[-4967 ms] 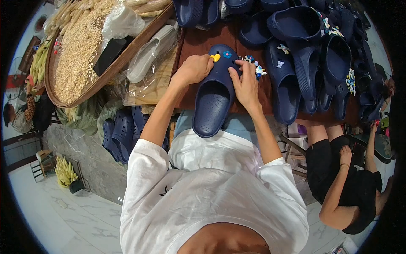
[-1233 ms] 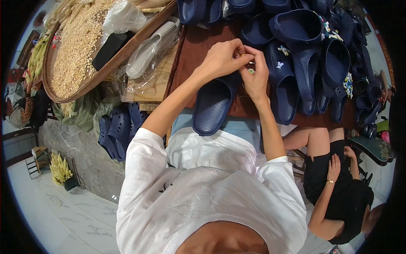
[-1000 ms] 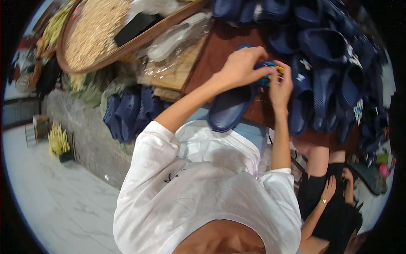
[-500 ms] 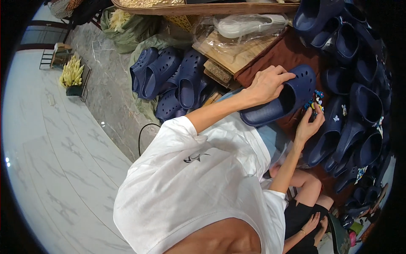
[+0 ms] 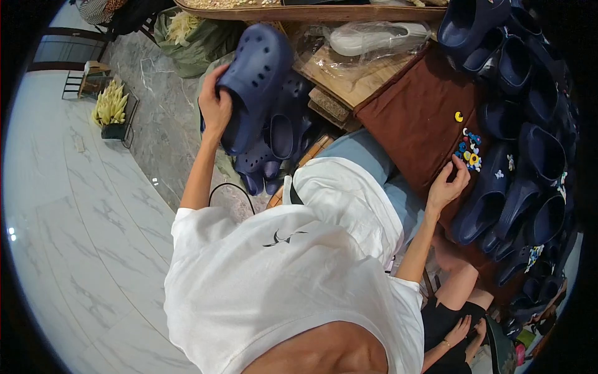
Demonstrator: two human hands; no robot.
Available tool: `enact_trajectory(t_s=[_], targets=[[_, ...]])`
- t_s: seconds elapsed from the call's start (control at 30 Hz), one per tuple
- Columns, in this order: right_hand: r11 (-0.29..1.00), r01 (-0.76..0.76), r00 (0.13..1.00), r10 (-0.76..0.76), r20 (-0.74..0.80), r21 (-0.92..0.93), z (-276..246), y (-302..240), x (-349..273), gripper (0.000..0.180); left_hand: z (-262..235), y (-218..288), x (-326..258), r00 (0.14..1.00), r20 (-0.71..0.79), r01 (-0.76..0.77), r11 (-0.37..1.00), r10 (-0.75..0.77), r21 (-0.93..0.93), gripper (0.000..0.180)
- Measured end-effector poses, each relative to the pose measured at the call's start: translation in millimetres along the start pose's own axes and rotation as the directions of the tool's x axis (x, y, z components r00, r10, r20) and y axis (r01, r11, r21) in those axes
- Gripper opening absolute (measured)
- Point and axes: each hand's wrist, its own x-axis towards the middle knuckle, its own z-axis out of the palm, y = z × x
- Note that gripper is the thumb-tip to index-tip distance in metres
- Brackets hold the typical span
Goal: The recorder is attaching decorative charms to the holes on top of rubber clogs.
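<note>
The left hand (image 5: 215, 103) grips a navy perforated foam clog (image 5: 252, 81), held out above a pile of matching clogs (image 5: 280, 143), its long axis running up and away. The right hand (image 5: 445, 187), open-fingered, touches small colourful shoe charms (image 5: 468, 153) on the brown cloth tabletop (image 5: 417, 118).

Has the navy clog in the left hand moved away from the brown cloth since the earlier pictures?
Yes. The navy clog was on the brown cloth before; now the left hand holds it off to the left, over the pile of clogs on the floor.
</note>
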Motion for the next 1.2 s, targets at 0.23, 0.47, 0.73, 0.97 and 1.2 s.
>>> enact_trajectory(t_s=[0.23,0.47,0.73,0.97,1.2], targets=[[1.0,0.011,1.0,-0.01,-0.027,0.023,-2.7,-3.5,1.0,0.018,43.6,-99.5,-83.6,0.988,0.013,0.147,0.977,-0.151,0.151,0.048],[0.998,-0.052,0.997,0.054,-0.059,0.046,-6.2,-12.9,-1.5,0.019,73.9,-145.6,-97.3,0.938,0.199,0.216,0.929,-0.283,0.301,0.058],[0.995,-0.073,0.994,0.078,-0.077,0.073,-6.8,-12.4,4.1,0.019,73.4,-87.4,-68.4,0.988,0.064,0.139,0.989,-0.142,0.046,0.043],[0.982,0.006,0.998,0.007,-0.067,0.19,7.2,-24.0,35.4,0.018,94.8,93.9,31.2,0.936,-0.062,-0.35,0.905,0.346,-0.24,0.035],[0.986,0.018,0.997,-0.007,-0.071,0.168,19.4,-10.9,37.7,0.016,218.1,223.2,97.5,0.819,0.168,-0.381,0.739,0.548,-0.555,0.035]])
